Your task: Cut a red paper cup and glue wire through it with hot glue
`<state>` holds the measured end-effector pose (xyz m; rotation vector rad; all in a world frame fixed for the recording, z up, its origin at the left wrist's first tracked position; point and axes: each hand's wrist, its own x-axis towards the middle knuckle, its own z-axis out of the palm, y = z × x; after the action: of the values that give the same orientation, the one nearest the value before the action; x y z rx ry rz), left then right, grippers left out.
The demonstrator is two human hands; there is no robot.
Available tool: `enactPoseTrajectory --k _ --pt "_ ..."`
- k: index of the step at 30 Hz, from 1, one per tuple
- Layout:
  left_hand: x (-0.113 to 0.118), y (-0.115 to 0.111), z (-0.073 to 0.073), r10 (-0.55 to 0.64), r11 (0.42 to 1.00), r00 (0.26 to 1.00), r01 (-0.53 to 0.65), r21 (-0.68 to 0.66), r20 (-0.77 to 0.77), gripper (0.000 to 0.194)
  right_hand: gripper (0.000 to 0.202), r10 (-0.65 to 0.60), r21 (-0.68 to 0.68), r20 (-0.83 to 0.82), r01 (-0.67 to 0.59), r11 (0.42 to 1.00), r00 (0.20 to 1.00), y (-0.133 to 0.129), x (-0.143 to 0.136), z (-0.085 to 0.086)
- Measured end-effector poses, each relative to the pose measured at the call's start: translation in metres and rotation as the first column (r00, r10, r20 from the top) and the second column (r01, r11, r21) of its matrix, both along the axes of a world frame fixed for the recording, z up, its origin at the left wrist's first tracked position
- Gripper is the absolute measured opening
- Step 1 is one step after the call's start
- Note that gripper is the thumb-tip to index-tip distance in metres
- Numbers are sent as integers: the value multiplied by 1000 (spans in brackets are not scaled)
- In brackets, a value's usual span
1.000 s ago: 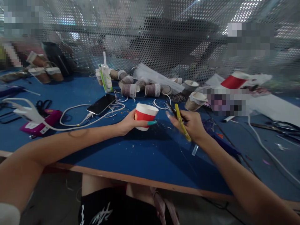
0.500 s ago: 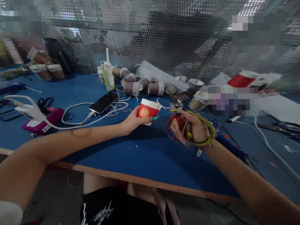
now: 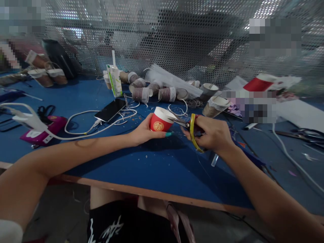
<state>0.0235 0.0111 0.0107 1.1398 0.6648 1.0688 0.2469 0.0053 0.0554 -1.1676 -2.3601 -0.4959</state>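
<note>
- Holds the red and white paper cup [image 3: 162, 123] in the left hand [image 3: 144, 132], curled round the wall from the left. Lays 1 finger with a green-blue nail, likely the thumb, along the near side, low down. Cannot see the far-side fingers, so cannot tell the strength of the squeeze.
- Grips the yellow-handled scissors [image 3: 187, 125] in the right hand [image 3: 214, 133], closed round the handles. Cannot tell the place of each finger in the loops.
- Points the blades left, with the tips at the right side of the cup's rim. Cannot tell for sure between touching and just over the paper.
- Holds the cup near the middle of the scene, tipped a bit to the right. Looks lifted off the blue table [image 3: 141, 175].
- Likely very light, with a thin wall. Likely stiff enough for a soft grip, but easy to dent. Likely not very slippery if dry.
- Best held low on the red part, from the left, away from the blades. Best not pinched at the rim, for fear of bending it.
- Farther out, to the left: a black phone [image 3: 110, 109] and a purple box [image 3: 44, 130].
- On the far side: a drink carton [image 3: 115, 81] and string-wrapped cups [image 3: 140, 94].
- Far right: another red cup [image 3: 258, 84], lying near white paper [image 3: 301, 113].
</note>
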Motion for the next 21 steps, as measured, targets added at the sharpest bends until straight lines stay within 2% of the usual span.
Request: enactPoseTrajectory --k 8,18,21 --pt "-4 -1 -2 -47 997 991 55 59 -123 69 40 -60 159 177 32 987 982 -3 4 6" --pt "-4 -2 -3 -49 997 990 55 47 -130 69 48 -65 218 264 6 976 962 3 11 -1" --pt "-4 -1 -5 -53 997 992 58 49 -112 70 48 -60 197 282 4 980 958 4 12 -1"
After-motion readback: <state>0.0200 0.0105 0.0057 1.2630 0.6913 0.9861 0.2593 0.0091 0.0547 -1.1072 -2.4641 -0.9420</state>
